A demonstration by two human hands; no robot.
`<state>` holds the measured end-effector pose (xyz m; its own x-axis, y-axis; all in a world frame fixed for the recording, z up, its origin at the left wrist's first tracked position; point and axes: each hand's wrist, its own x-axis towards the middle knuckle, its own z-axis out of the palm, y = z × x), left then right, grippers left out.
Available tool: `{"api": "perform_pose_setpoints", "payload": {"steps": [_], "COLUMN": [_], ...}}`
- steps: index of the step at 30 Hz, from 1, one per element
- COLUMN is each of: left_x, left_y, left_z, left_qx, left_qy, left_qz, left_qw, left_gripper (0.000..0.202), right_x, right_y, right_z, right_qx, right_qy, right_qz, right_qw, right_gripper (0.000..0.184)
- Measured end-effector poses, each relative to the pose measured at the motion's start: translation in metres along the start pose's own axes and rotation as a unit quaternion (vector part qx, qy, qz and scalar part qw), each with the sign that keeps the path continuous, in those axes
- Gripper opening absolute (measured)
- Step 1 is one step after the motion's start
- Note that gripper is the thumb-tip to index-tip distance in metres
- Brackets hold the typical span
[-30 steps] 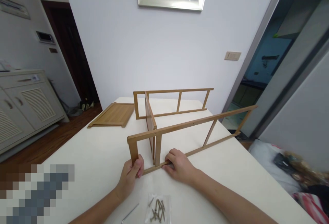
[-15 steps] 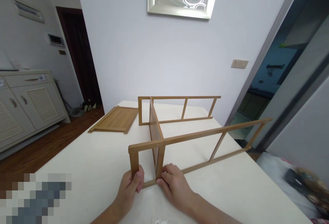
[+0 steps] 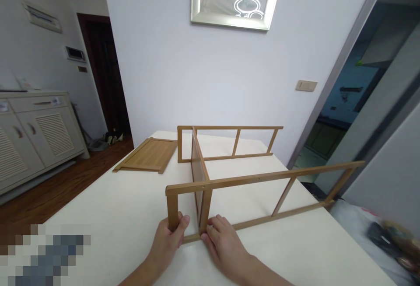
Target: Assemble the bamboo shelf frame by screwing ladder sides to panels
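Wooden rail frame (image 3: 259, 176) is stretching rightward away from the hands, left hand (image 3: 169, 244) clasping its end post, right hand (image 3: 225, 246) pressing unclosed fingers against its bottom rail

head cam | forward, tilted down | near: left hand (image 3: 168, 245), right hand (image 3: 226, 247) on frame (image 3: 262, 176) | far: wall (image 3: 157, 67)

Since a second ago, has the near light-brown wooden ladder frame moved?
Yes. The near ladder frame swung its free right end toward the person, nearer parallel with the far light-brown wooden frame.
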<state>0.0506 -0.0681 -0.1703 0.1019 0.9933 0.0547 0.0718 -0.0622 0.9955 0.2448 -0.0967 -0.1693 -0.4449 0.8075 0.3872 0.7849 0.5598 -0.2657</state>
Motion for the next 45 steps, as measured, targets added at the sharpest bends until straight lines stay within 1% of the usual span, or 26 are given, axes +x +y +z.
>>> {"api": "perform_pose_setpoints", "payload": {"steps": [5, 8, 11, 14, 16, 18, 21, 25, 29, 38, 45], "left_x": [0.000, 0.000, 0.002, 0.005, 0.006, 0.007, 0.007, 0.005, 0.002, -0.019, -0.017], "left_y": [0.001, 0.004, 0.005, 0.003, 0.000, -0.002, -0.002, 0.001, 0.004, 0.007, 0.005], "left_z": [0.003, 0.003, 0.001, -0.002, -0.003, -0.004, -0.003, -0.001, 0.000, -0.007, -0.010], "left_qx": [0.000, -0.002, 0.005, -0.008, -0.041, -0.066, -0.079, -0.085, -0.097, -0.136, -0.140], "left_qy": [-0.022, -0.018, -0.024, -0.053, -0.072, -0.090, -0.107, -0.100, -0.090, -0.087, -0.092], "left_qz": [0.010, 0.014, 0.042, 0.065, 0.056, 0.038, 0.019, 0.010, -0.003, -0.021, -0.021], "left_qw": [1.000, 1.000, 0.999, 0.996, 0.995, 0.993, 0.991, 0.991, 0.991, 0.987, 0.986], "left_gripper": [0.057, 0.056, 0.050, 0.039, 0.037, 0.040, 0.044, 0.050, 0.056, 0.052, 0.047], "right_x": [0.000, 0.000, 0.001, 0.000, 0.001, 0.001, 0.003, 0.004, 0.003, -0.005, -0.009], "right_y": [-0.001, 0.000, 0.002, 0.003, 0.003, 0.003, 0.004, 0.005, 0.004, -0.014, -0.016], "right_z": [-0.004, -0.006, -0.006, -0.005, -0.005, -0.005, -0.006, -0.005, -0.005, -0.005, -0.003], "right_qx": [0.012, 0.029, 0.047, 0.060, 0.068, 0.080, 0.094, 0.089, 0.079, 0.097, 0.092], "right_qy": [-0.005, -0.009, -0.004, 0.006, 0.014, 0.020, 0.019, 0.018, 0.022, 0.024, 0.022], "right_qz": [0.010, 0.011, 0.010, 0.017, 0.021, 0.023, 0.020, 0.014, 0.005, -0.007, -0.009], "right_qw": [1.000, 0.999, 0.999, 0.998, 0.997, 0.996, 0.995, 0.996, 0.997, 0.995, 0.995], "right_gripper": [0.014, 0.016, 0.017, 0.017, 0.016, 0.017, 0.023, 0.028, 0.028, 0.028, 0.024]}}
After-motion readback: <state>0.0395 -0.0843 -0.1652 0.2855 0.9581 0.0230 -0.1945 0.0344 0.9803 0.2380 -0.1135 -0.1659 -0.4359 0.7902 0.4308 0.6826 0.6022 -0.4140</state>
